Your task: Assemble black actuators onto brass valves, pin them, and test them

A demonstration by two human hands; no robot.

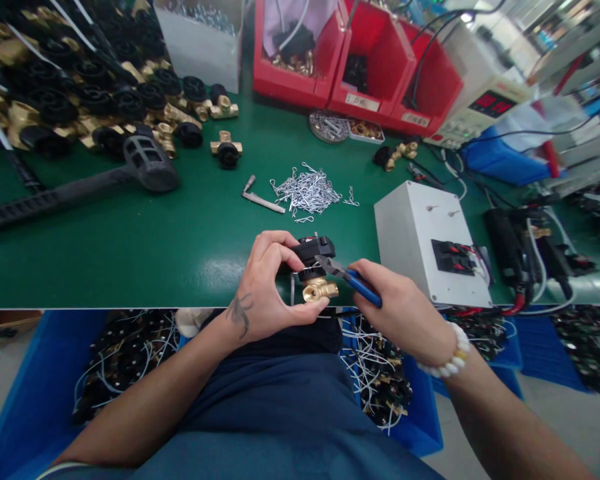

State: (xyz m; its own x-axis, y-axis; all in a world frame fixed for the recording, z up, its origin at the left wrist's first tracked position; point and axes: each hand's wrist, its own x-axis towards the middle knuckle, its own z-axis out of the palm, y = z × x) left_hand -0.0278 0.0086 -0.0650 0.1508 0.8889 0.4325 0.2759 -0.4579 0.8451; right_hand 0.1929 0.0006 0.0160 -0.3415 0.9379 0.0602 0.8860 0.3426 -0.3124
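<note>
My left hand (pixel 270 283) grips a brass valve with a black actuator head (pixel 316 249) at the front edge of the table, thumb under the brass body and fingers at the black top. In my right hand (pixel 397 307) are blue-handled pliers (pixel 364 288), whose jaws touch the valve between the black head and the brass part. What the jaws bite on is too small to tell. Just beyond lies a pile of metal spring clips (pixel 310 190), with a bent grey strip (pixel 264 201) to its left.
A rubber mallet (pixel 150 167) and many brass valves (pixel 95 100) fill the left. Red bins (pixel 300 87) stand at the back, a grey switch box (pixel 405 227) at the right. Blue crates (pixel 425 413) with wired parts sit below the green table (pixel 180 267).
</note>
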